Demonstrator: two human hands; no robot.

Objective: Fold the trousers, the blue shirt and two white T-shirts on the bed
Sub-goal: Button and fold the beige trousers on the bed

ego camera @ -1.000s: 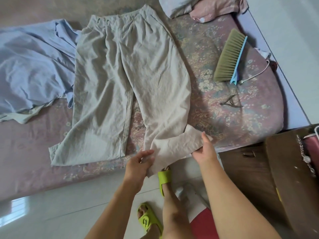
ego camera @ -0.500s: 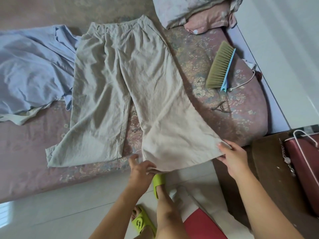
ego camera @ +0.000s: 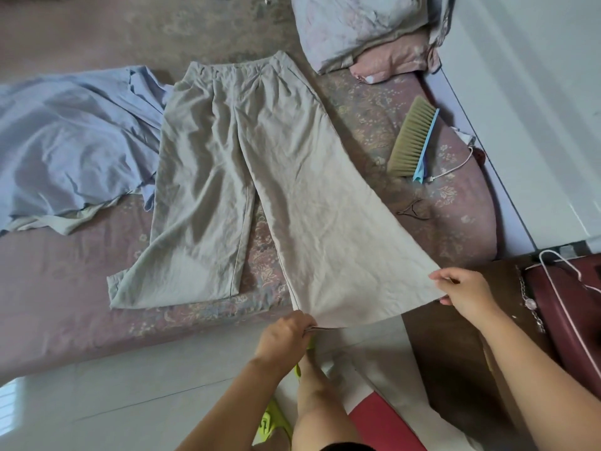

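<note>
Your left hand (ego camera: 286, 336) pinches one corner of the hem of the trousers (ego camera: 260, 190) with curled fingers, and your right hand (ego camera: 465, 289) pinches the other corner, so that leg is pulled taut past the bed (ego camera: 65, 288) edge. The other leg and waistband lie flat on the bed, the waistband beside the pillows (ego camera: 367, 30). The blue shirt (ego camera: 71, 148) lies crumpled just left of the trousers, and a brush (ego camera: 411, 141) lies to their right.
</note>
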